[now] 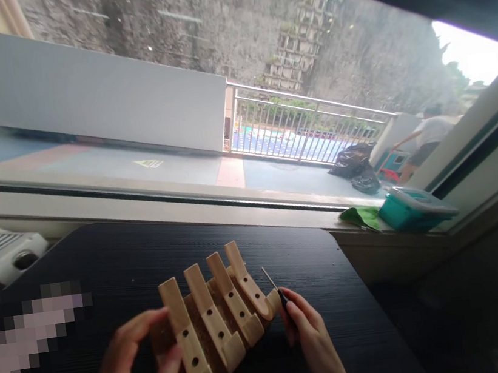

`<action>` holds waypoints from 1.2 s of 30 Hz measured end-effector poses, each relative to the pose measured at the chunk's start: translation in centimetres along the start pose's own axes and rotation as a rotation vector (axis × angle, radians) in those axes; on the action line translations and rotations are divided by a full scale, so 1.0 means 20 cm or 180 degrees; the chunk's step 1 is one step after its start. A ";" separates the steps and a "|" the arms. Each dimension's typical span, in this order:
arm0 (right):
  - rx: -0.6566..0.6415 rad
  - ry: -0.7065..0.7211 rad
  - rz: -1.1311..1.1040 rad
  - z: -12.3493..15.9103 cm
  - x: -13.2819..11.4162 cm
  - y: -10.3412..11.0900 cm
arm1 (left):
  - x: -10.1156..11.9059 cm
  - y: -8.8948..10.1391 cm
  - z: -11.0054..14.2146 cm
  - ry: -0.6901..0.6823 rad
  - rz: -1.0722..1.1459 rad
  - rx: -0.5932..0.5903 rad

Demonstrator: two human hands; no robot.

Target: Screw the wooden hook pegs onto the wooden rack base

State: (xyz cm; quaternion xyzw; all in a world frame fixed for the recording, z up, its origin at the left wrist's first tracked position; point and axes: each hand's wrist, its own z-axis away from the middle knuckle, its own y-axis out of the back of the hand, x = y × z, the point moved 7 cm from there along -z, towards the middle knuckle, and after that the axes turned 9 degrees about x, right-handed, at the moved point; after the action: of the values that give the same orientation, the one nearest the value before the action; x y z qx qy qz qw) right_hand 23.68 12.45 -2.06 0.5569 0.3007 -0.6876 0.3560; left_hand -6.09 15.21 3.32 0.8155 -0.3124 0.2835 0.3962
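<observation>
A wooden hook rack [212, 323] is held tilted above the black table, with several pale flat hooks on a darker board. Dark holes or screw heads show in each hook; I cannot tell which. Around the rack's left end my left hand [132, 364] is closed, thumb in front and fingers at the upper edge. My right hand [308, 328] grips the black handle of a thin screwdriver [270, 278] beside the rightmost hook [249, 284]. The screwdriver's metal shaft points up and left, its tip apart from the screws. That hook's curled end lies against or close to my right fingers.
The black table [116, 259] stands against a window ledge. On the ledge are a green cloth [361, 217] and a teal box with a pale lid [412, 208]. A white ridged object [3, 249] is at the left. Beyond the glass are a railing [304, 121], black bags and a person.
</observation>
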 end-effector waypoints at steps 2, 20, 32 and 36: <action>0.0081 -0.0194 -0.0262 0.00 0.01 -0.01 | -0.07 -0.01 -0.09 0.0056 -0.0261 0.0164; -0.0041 0.1132 0.0335 -0.01 -0.10 -0.03 | 0.32 -0.01 -0.26 -0.2024 -0.0295 -0.0096; 0.0267 0.1838 0.1497 0.07 -0.07 -0.09 | 0.70 0.00 -0.58 -0.0641 -0.0356 -0.1490; 0.0350 0.1965 0.1626 0.07 -0.06 -0.09 | 0.75 -0.40 -0.63 -0.0442 -0.0589 -0.2843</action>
State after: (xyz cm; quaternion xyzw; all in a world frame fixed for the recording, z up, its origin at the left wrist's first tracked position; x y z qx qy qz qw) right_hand 21.61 12.62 -0.53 0.8122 0.2082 -0.3924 0.3781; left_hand 6.84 25.29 16.85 0.6064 -0.3557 0.0292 0.7105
